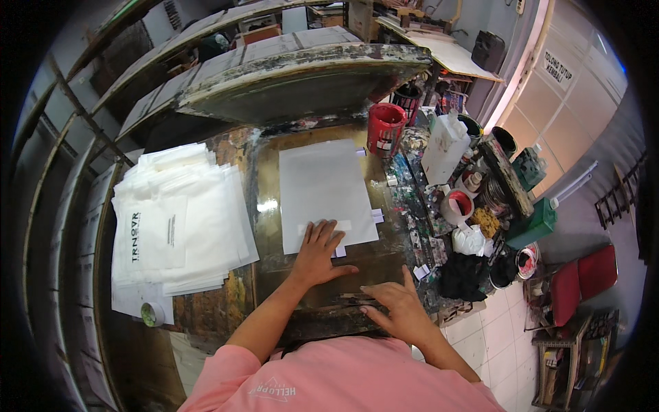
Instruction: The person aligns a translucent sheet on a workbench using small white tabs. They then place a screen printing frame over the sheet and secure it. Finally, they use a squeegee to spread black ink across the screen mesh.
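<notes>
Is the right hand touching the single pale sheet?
Apart: the head view shows some bare brown surface between the right hand and the pale sheet.

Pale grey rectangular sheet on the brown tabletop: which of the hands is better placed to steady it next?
Left, likely. The left hand lies over the near edge of the sheet, while the right hand is off it, rightward and nearer, and would have to reach.
</notes>
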Tool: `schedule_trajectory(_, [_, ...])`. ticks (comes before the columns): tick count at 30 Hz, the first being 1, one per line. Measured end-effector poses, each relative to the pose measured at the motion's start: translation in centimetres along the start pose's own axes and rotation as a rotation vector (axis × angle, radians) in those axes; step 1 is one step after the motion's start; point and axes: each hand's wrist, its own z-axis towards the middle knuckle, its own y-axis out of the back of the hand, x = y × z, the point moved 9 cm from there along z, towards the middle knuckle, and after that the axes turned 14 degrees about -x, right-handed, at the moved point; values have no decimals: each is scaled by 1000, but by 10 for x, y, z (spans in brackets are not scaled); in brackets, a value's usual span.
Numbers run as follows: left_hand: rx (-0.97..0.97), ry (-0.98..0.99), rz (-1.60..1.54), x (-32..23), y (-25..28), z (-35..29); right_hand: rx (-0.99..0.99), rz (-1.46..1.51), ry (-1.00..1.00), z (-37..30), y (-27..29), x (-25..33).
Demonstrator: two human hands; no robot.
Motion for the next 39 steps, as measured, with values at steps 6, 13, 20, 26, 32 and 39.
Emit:
schedule_trajectory(6, [38, 21, -28, 2, -2, -2, -1, -32, -22, 4, 6, -6])
schedule_trajectory(13, [-57, 28, -85, 3, 10, 1, -16, -66, -20, 34, 12, -21])
schedule_trajectory(20, [-698, -57, 0, 10, 168, 63, -638, -24, 42, 182, 60, -95])
schedule_trajectory(26, [-721, -54, 522, 30, 279, 164, -840, -209, -181, 312, 40, -200])
schedule_trajectory(32, [-667, -24, 580, 51, 276, 181, -949, -111, -173, 333, 27, -219])
schedule_trajectory(39, [-691, -45, 581, 61, 283, 203, -1022, -172, -143, 342, 41, -222])
